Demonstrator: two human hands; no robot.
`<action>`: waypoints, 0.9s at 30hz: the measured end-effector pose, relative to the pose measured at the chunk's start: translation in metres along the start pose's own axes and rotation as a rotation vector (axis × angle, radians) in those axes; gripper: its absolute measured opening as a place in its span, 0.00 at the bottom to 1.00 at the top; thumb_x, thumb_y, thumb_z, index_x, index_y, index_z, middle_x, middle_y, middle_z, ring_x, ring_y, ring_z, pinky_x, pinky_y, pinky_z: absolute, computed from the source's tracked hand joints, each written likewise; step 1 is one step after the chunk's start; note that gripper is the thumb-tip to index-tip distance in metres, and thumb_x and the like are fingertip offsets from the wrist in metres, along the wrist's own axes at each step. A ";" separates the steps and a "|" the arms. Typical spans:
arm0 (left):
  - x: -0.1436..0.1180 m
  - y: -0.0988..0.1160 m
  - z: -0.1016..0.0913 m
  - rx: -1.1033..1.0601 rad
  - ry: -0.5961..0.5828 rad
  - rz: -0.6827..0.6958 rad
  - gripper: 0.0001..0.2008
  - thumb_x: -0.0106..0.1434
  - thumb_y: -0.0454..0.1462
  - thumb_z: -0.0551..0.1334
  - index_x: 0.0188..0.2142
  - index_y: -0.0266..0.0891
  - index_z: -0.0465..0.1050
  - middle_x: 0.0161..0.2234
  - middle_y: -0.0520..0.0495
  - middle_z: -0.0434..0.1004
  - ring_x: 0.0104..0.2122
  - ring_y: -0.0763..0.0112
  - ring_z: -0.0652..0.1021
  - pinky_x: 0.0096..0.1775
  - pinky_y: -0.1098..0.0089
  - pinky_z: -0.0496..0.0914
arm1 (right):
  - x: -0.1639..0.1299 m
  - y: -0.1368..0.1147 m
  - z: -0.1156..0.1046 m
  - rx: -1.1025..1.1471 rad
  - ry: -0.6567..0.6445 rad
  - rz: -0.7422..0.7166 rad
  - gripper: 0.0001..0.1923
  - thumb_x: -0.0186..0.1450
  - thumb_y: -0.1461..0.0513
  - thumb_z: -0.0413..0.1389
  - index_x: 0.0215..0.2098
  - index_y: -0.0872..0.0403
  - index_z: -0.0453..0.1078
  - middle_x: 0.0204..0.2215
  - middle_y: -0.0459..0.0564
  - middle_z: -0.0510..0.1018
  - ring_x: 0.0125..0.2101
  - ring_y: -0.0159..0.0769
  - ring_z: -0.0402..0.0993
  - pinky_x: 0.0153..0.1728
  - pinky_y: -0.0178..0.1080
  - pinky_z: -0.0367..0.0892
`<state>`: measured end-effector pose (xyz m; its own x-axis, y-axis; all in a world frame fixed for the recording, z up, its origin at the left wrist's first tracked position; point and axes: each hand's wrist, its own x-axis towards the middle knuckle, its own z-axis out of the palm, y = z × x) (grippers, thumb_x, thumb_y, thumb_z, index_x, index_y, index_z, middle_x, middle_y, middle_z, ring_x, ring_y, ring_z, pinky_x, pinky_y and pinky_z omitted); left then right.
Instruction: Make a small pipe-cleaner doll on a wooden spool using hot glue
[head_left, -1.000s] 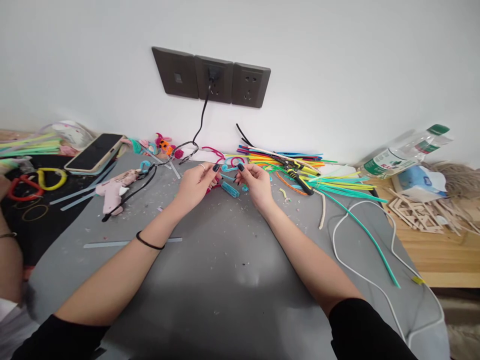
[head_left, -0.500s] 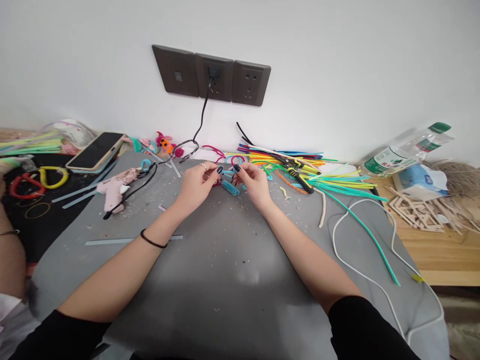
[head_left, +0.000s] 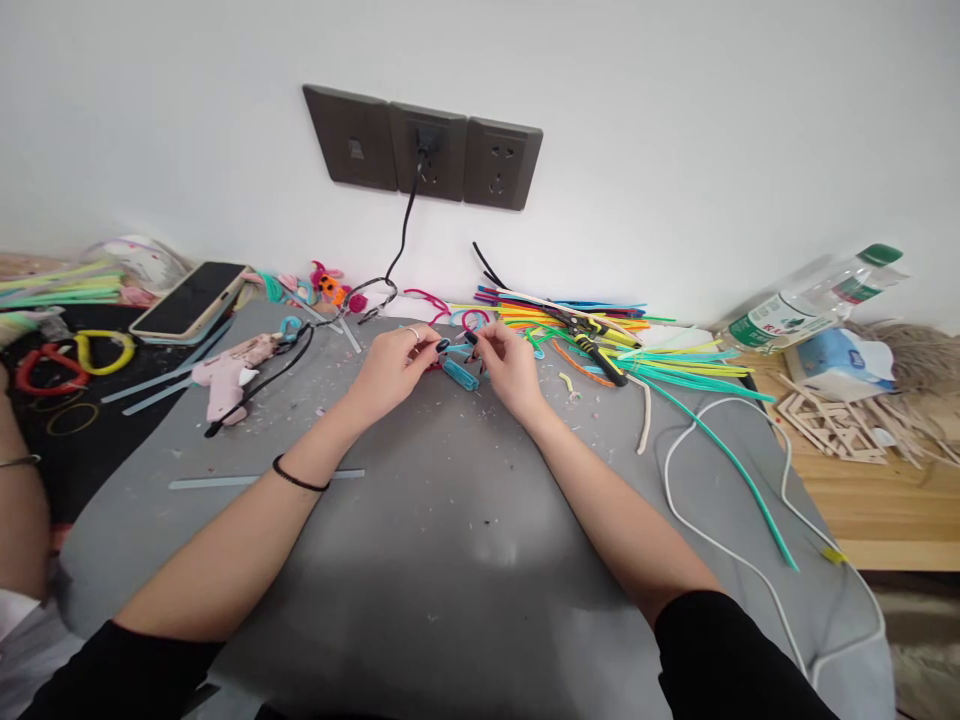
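My left hand (head_left: 397, 363) is pinched closed at the far middle of the grey mat, thumb against the fingers. Facing it, my right hand (head_left: 510, 362) is pinched too. Between them sits a blue bundle of folded pipe cleaner (head_left: 460, 375), with thin blue strands rising toward both sets of fingertips. Each hand appears to grip a part of this blue pipe cleaner, though the fingers cover the exact hold. Just behind the hands, a dark pink pipe cleaner loop (head_left: 474, 319) shows near the right fingertips.
Left of me lie a pink glue gun (head_left: 229, 378), a phone (head_left: 191, 300) and yellow-handled scissors (head_left: 105, 352). Pliers (head_left: 592, 350) rest by bundled pipe cleaners (head_left: 690, 372). A bottle (head_left: 814, 300) and a white cable (head_left: 671, 470) are at right. Another person's arm (head_left: 21, 500) is at far left.
Both hands stay in nearly the same place with small finger movements. My left wrist has shifted slightly left, and the right fingertips have come down a little.
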<state>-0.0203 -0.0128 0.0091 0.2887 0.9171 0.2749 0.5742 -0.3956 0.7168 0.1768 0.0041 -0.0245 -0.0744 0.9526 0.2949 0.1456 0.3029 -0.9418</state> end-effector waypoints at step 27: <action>0.002 -0.009 -0.021 -0.082 0.015 -0.139 0.23 0.58 0.48 0.67 0.50 0.39 0.75 0.43 0.43 0.82 0.38 0.61 0.81 0.40 0.63 0.77 | 0.006 0.003 0.000 0.313 0.143 0.148 0.23 0.55 0.45 0.69 0.35 0.50 0.70 0.27 0.43 0.78 0.28 0.34 0.79 0.26 0.36 0.72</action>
<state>-0.0411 -0.0067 0.0170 0.1988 0.9636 0.1785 0.5430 -0.2599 0.7985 0.1766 0.0105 -0.0257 0.0668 0.9863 0.1506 -0.1661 0.1598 -0.9731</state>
